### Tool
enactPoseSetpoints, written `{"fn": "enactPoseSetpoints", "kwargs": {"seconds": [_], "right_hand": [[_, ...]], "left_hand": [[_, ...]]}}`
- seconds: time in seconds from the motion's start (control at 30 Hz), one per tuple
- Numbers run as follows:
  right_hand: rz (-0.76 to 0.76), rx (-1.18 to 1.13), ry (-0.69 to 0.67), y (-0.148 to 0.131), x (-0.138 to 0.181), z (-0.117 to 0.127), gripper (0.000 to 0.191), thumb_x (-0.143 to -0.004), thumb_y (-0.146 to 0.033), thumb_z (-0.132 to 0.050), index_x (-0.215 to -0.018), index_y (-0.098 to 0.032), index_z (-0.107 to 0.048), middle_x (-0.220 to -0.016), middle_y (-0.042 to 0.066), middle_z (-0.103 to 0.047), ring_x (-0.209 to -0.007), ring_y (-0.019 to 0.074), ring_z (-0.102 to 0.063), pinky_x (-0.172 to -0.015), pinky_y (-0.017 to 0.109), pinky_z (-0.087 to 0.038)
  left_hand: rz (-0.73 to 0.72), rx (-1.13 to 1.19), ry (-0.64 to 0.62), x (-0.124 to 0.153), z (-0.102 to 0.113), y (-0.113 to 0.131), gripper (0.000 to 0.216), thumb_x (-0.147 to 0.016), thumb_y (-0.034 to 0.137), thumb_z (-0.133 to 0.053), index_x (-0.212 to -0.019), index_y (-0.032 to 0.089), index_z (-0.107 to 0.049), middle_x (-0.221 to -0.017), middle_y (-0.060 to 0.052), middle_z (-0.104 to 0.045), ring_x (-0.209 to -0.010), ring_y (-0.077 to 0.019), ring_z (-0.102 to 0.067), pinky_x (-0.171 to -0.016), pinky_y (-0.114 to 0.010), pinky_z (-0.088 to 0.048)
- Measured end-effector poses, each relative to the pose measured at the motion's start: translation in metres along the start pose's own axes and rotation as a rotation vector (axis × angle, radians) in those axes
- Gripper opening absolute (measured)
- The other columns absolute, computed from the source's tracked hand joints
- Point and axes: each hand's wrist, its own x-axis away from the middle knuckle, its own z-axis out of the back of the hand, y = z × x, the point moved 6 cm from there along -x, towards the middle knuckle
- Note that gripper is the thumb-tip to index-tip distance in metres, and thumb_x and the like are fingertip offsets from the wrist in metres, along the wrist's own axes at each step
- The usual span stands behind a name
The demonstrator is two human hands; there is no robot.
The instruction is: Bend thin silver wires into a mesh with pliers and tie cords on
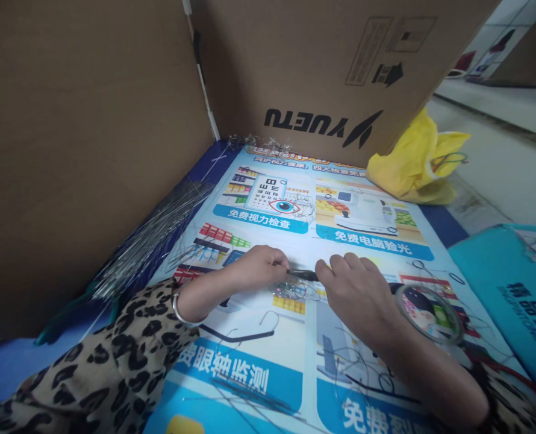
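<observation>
My left hand [265, 266] is closed in a pinch at the middle of the printed poster, on a thin wire mostly hidden by the fingers. Facing it, my right hand [356, 292] grips pliers [303, 275], whose dark jaws point left and reach the left fingertips. The handles are hidden in my right fist. Under the jaws lies a tangle of thin bent wire [290, 290]. Several loose straight wires [250, 395] lie on the poster nearer me, along with a bent wire piece [268, 319]. A roll of clear tape [430, 313] lies beside my right forearm.
A large bundle of straight wires [155, 226] lies at the left, along a cardboard wall [91, 150]. Another cardboard panel [322, 66] stands at the back, with small wire pieces [272, 144] at its foot. A yellow bag [408, 163] and a teal box [507, 289] are at the right.
</observation>
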Motion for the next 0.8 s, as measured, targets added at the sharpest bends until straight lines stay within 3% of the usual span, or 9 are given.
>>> {"fn": "enactPoseSetpoints", "kwargs": {"seconds": [0.27, 0.5, 0.63, 0.8], "right_hand": [[-0.043, -0.104, -0.075, 0.003, 0.001, -0.008, 0.017, -0.078, -0.011, -0.047, -0.083, -0.019, -0.060, -0.070, 0.004, -0.056, -0.068, 0.0194, -0.045, -0.060, 0.032, -0.022], [-0.165, -0.599, -0.276, 0.011, 0.000, -0.030, 0.019, -0.083, -0.020, -0.042, -0.087, -0.022, -0.061, -0.079, 0.003, -0.060, -0.080, 0.0165, -0.053, -0.065, 0.025, -0.034], [-0.168, -0.854, -0.355, 0.010, 0.001, -0.034, 0.017, -0.083, -0.026, -0.043, -0.080, -0.021, -0.059, -0.078, 0.001, -0.061, -0.072, 0.0142, -0.055, -0.061, 0.024, -0.037], [-0.171, -0.979, -0.391, 0.013, 0.001, -0.032, 0.018, -0.081, -0.029, -0.043, -0.069, -0.020, -0.053, -0.067, -0.001, -0.057, -0.063, 0.0130, -0.052, -0.056, 0.023, -0.036]], "left_hand": [[-0.013, 0.035, 0.027, 0.000, 0.001, -0.001, 0.016, -0.068, 0.021, -0.047, -0.069, 0.015, -0.061, -0.060, 0.002, -0.056, -0.056, -0.0093, -0.047, -0.054, -0.021, -0.034], [-0.102, 0.088, 0.031, 0.002, 0.004, 0.007, 0.013, -0.069, 0.020, -0.048, -0.066, 0.015, -0.060, -0.059, 0.003, -0.051, -0.055, -0.0075, -0.042, -0.055, -0.020, -0.033], [-0.095, 0.160, -0.004, 0.003, 0.005, 0.009, 0.013, -0.070, 0.020, -0.048, -0.066, 0.014, -0.058, -0.060, 0.003, -0.051, -0.057, -0.0078, -0.042, -0.056, -0.020, -0.034], [-0.077, 0.241, -0.035, 0.004, 0.004, 0.010, 0.011, -0.069, 0.020, -0.049, -0.065, 0.014, -0.057, -0.060, 0.003, -0.050, -0.058, -0.0077, -0.042, -0.058, -0.020, -0.035]]}}
